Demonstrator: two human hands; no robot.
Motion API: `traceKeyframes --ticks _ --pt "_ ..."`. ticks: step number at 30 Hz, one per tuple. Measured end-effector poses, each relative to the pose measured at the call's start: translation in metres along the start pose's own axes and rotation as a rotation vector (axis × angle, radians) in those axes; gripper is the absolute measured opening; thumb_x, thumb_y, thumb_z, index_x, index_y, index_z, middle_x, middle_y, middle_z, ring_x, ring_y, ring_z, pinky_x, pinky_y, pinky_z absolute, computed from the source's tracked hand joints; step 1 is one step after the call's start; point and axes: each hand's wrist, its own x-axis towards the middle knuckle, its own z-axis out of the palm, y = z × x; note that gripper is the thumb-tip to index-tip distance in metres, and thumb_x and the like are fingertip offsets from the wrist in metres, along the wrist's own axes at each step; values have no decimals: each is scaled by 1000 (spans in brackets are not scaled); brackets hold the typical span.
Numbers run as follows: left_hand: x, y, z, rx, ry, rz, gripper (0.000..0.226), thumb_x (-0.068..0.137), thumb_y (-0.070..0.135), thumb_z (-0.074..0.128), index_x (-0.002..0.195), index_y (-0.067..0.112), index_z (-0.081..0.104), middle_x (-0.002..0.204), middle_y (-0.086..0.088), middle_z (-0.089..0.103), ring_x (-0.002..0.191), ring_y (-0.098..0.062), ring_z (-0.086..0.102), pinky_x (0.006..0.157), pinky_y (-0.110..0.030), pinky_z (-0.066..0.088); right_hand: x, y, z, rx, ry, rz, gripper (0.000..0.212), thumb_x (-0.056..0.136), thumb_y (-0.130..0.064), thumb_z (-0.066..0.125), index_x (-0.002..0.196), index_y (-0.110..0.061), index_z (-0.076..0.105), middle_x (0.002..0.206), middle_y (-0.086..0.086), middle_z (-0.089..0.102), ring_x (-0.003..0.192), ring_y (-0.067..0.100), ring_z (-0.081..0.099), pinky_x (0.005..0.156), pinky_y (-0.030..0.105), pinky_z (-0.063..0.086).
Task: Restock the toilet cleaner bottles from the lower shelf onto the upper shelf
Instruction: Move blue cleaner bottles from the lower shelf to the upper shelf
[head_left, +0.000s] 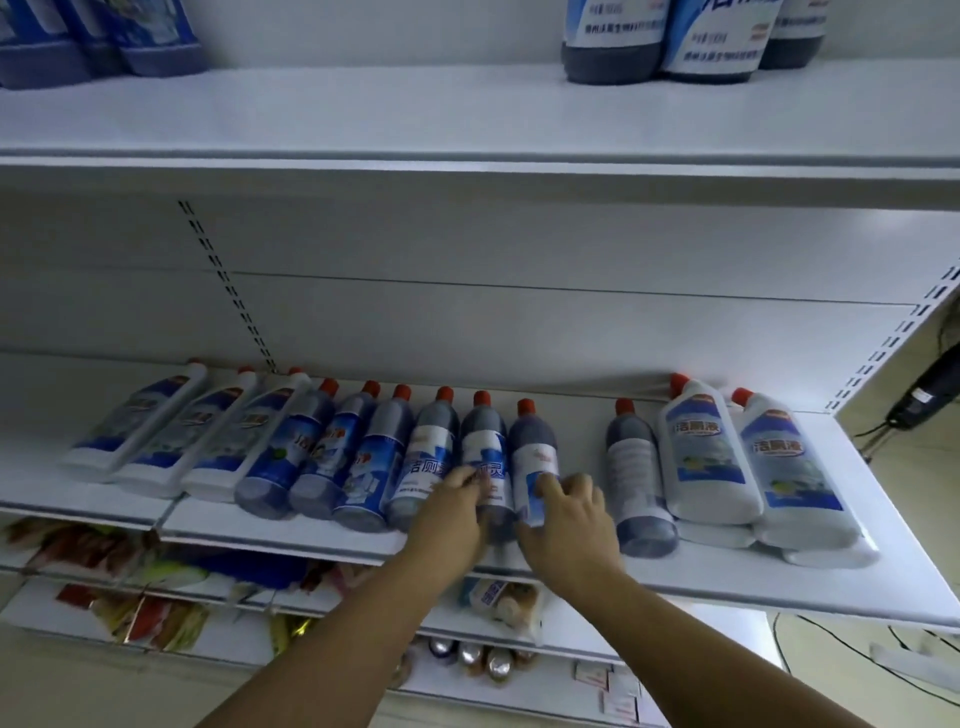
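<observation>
Several toilet cleaner bottles with red caps lie on their sides in a row on the lower shelf (675, 582). My left hand (452, 514) grips the lower part of one dark bottle (483, 441) in the middle of the row. My right hand (569, 512) curls round the bottle to its right (535, 447), fingers over its label. A gap separates these from another dark bottle (636, 478). The upper shelf (363, 114) holds upright dark bottles (613, 41) at the right and blue bottles (104, 41) at the left; its middle is bare.
White bottles (706, 452) lie stacked at the right end of the lower shelf, and more white bottles (140, 426) at the left end. Shelves below hold packets and small goods (156, 618). A black device (930, 395) with cables sits past the shelf's right edge.
</observation>
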Motion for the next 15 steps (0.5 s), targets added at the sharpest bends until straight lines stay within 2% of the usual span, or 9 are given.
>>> traceKeyframes --ticks 1,3,6,7,10,13,15 --pt "5 1 0 -81 4 -25 46 93 13 51 137 25 44 148 3 33 131 -21 38 111 -43 32 0 1 2 52 -2 -4 48 88 -43 51 131 -27 36 132 5 35 119 23 39 98 34 41" --pt "15 5 -3 -178 46 -66 41 91 19 53 132 26 47 138 -1 44 120 -21 48 103 -43 41 -2 0 -1 351 -39 160 40 91 -33 50 128 -26 38 133 6 37 116 23 44 94 33 46" --pt "27 12 -6 -268 -17 -201 58 85 38 61 134 17 39 129 -7 53 113 -24 54 94 -37 45 3 5 -3 795 -49 396 45 91 -16 52 130 -24 31 126 12 50 102 27 59 72 32 57" --pt "31 14 -7 -294 -78 -258 63 82 40 64 133 14 38 127 -9 54 112 -25 54 91 -35 44 7 7 -4 852 -57 425 52 89 -13 56 132 -24 28 125 13 53 100 28 62 73 34 57" --pt "39 19 -14 -337 -197 -352 63 77 40 71 126 8 46 120 -11 58 105 -25 56 90 -36 46 14 12 -3 862 -102 467 76 79 -17 72 139 -23 25 125 13 56 102 28 64 87 41 55" --pt "43 22 -18 -360 -237 -363 60 76 39 73 122 9 50 113 -9 59 94 -23 55 83 -36 46 16 8 2 740 -133 479 67 74 -25 76 130 -12 41 113 7 60 98 21 63 83 33 55" --pt "45 24 -18 -353 -276 -361 58 74 39 74 119 10 52 106 -7 59 89 -22 55 78 -35 44 17 7 5 700 -128 483 62 72 -28 76 124 -12 46 110 6 61 97 20 63 84 34 55"
